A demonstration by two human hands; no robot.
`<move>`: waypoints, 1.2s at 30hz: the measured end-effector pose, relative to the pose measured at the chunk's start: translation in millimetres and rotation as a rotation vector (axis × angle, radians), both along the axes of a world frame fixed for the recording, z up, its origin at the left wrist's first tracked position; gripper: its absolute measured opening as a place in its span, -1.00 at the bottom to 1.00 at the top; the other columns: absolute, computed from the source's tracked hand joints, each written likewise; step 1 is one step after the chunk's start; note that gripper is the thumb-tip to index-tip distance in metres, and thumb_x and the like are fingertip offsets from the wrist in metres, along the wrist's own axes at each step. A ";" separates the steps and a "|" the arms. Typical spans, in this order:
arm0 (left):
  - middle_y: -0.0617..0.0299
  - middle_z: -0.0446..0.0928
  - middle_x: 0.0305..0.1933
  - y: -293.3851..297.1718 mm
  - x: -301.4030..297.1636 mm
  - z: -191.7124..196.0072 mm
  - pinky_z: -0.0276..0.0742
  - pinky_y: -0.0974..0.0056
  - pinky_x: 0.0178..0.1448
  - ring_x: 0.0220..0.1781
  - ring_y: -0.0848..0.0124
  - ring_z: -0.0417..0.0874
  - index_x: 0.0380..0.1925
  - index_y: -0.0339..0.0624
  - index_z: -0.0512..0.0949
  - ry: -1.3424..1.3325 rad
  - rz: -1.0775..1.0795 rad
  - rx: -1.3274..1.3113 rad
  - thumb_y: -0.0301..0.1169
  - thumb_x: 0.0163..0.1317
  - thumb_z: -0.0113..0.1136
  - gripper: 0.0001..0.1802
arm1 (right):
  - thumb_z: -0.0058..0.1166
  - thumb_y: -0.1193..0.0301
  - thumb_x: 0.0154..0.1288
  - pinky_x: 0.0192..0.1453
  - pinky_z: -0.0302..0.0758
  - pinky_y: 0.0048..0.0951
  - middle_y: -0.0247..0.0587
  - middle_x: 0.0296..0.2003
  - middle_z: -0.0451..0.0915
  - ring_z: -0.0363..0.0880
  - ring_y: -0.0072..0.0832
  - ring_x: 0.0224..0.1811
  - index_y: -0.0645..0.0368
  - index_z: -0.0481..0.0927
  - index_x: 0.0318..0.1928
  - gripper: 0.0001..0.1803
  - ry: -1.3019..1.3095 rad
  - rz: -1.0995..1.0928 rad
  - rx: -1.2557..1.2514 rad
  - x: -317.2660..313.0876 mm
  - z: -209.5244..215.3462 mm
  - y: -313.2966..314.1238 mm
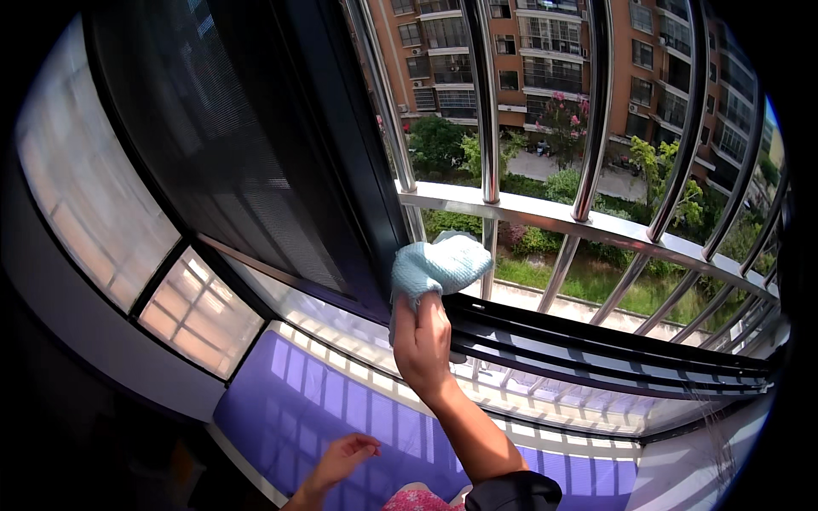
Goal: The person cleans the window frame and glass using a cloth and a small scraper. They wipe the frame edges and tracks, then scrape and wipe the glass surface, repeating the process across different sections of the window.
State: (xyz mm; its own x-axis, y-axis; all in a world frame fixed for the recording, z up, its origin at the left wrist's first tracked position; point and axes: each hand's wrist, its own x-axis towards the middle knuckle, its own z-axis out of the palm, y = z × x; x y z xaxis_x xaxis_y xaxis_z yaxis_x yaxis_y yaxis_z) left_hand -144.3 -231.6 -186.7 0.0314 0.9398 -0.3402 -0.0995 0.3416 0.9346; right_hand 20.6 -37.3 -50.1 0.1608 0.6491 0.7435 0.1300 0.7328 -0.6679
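Pale-blue textured cloth (441,262) is pinched in the right hand (423,341) by the black window frame (362,162); the left hand's (342,460) grip hangs loosely parted.

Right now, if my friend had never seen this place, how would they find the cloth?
Start at the shiny bars outside. Left of them slopes a dark frame; near its lower end is the right hand. The cloth is the crumpled, pale blue, bumpy bundle it holds, unlike the hard silver bars and dark frame.
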 end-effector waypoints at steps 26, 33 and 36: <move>0.16 0.54 -0.16 47.7 -30.7 207.6 0.46 0.35 0.03 -0.08 0.40 0.57 -0.20 -0.30 0.52 0.294 0.008 0.467 -0.61 0.23 0.08 -0.86 | -0.20 0.27 0.41 -0.28 0.41 -0.02 0.25 -0.44 0.53 0.50 0.19 -0.34 0.27 0.44 -0.28 -0.70 0.038 0.158 -0.049 15.6 211.5 32.3; 0.10 0.52 -0.21 154.5 34.8 341.5 0.49 0.06 0.05 -0.10 0.15 0.60 -0.35 -0.21 0.49 0.950 0.101 1.766 -0.72 -0.02 0.15 -0.77 | -0.19 0.42 0.26 0.25 0.18 -0.38 0.09 0.07 0.39 0.33 -0.21 0.14 0.37 0.28 0.16 -0.54 0.136 0.673 -0.488 52.0 120.3 22.6; 0.15 0.52 -0.22 198.0 50.5 370.5 0.49 0.01 0.13 -0.07 0.15 0.60 -0.34 -0.20 0.49 1.043 -0.095 2.092 -0.60 0.07 0.16 -0.86 | -0.17 0.61 0.09 0.29 0.22 -0.31 0.22 0.04 0.39 0.35 -0.03 0.15 0.35 0.37 0.09 -0.52 0.010 0.445 -0.184 51.6 142.2 19.6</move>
State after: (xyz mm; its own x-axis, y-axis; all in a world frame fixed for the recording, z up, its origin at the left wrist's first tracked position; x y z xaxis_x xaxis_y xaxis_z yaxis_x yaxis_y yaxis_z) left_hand -93.7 -33.6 183.8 0.5950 -0.0875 0.7990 0.4171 -0.8161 -0.4000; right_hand 72.3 -17.7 92.1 -0.1560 0.7770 0.6099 -0.1765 0.5856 -0.7912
